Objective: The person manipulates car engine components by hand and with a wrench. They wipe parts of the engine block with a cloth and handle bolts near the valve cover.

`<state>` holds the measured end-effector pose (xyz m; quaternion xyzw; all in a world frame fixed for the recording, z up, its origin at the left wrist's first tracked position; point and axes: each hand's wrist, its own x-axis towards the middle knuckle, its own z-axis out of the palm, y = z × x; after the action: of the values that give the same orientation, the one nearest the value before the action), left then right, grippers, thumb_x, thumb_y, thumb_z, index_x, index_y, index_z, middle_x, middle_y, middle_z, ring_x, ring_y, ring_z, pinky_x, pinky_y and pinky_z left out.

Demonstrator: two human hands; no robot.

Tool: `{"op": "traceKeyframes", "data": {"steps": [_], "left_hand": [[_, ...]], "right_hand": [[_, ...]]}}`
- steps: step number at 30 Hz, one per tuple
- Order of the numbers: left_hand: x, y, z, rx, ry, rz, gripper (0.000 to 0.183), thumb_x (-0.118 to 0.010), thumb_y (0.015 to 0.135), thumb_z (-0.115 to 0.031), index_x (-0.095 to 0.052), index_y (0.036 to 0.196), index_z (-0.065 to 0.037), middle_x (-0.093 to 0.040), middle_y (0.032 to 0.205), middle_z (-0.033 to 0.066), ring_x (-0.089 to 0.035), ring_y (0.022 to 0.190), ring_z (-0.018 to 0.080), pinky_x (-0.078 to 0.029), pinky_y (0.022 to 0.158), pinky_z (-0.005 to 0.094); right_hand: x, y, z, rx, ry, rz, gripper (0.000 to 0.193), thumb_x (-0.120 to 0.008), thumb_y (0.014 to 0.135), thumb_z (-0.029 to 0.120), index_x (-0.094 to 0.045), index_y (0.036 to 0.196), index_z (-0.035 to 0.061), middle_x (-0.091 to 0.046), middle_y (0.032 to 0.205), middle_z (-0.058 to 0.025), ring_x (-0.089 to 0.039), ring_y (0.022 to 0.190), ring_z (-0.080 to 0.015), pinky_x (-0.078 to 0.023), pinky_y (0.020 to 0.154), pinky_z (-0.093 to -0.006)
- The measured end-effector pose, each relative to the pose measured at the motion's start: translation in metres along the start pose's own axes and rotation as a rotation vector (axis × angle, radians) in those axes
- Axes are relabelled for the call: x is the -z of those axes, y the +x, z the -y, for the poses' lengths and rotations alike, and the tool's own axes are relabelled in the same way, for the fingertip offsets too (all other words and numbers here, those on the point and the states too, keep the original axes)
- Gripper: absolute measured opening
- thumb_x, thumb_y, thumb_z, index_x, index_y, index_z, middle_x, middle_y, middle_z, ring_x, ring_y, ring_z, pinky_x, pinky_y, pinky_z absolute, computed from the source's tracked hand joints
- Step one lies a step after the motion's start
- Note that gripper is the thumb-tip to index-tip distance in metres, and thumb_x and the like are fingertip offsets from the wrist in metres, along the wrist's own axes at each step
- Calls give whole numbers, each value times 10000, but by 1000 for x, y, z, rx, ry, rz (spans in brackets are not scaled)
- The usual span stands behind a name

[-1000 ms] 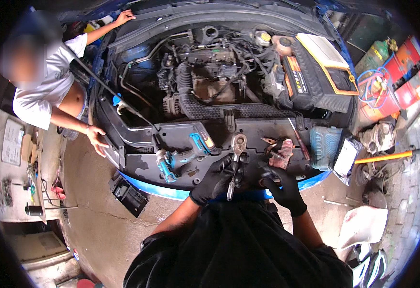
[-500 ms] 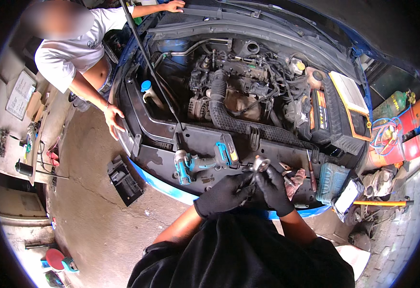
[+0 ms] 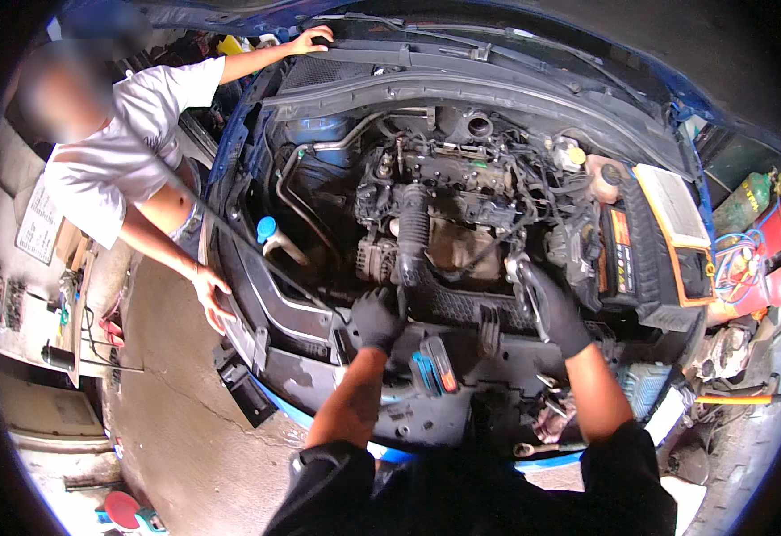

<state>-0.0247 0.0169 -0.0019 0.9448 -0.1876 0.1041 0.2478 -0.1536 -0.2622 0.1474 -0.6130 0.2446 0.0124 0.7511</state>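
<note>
My right hand [image 3: 558,313], in a black glove, is closed around a slim, shiny ratchet-like metal tool [image 3: 534,304]. It reaches over the front panel into the right side of the engine bay, and the tool's far end is hard to make out. At the foot of the ribbed black air hose [image 3: 413,228], my gloved left hand [image 3: 379,320] has its fingers curled; whatever they grip is hidden. Below that hand lies a teal cordless power tool with its battery [image 3: 433,364], partly covered by my left forearm.
A co-worker's hand [image 3: 213,299] rests on the car's left front edge. The hood prop [image 3: 229,228] slants across the left side. A wrench [image 3: 547,448], a rag [image 3: 553,418] and a blue case [image 3: 646,386] are at the front right. An air filter [image 3: 672,201] lies by the battery [image 3: 618,250].
Both my hands have moved apart and forward from close to my body into the engine bay. The metal tool has gone along in my right hand. The view has shifted slightly.
</note>
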Motion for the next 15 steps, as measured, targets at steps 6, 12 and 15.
{"op": "traceKeyframes", "data": {"steps": [6, 12, 15], "left_hand": [[-8, -1, 8, -117, -82, -91, 186, -656, 851, -274, -653, 805, -94, -642, 771, 148, -629, 741, 389, -476, 662, 497], [12, 9, -10, -92, -14, 9, 174, -671, 829, -217, -606, 751, -75, -595, 727, 148, -593, 688, 375, -448, 610, 478], [5, 10, -5, -71, -19, -14, 206, -678, 811, -203, -560, 705, -71, -553, 696, 149, -556, 647, 377, -407, 578, 482]], "right_hand": [[-47, 205, 64, 227, -229, 214, 378, -591, 985, 423, -722, 1097, 87, -649, 852, 50, -558, 776, -46, -434, 693, -240], [-88, 401, 89, 0, -226, 262, 347, -620, 938, 491, -705, 959, 155, -591, 728, 49, -482, 597, -42, -373, 542, -231], [-111, 438, 85, 87, -226, 328, 348, -606, 922, 510, -683, 911, 171, -551, 674, 59, -421, 524, -45, -310, 452, -233]]}}
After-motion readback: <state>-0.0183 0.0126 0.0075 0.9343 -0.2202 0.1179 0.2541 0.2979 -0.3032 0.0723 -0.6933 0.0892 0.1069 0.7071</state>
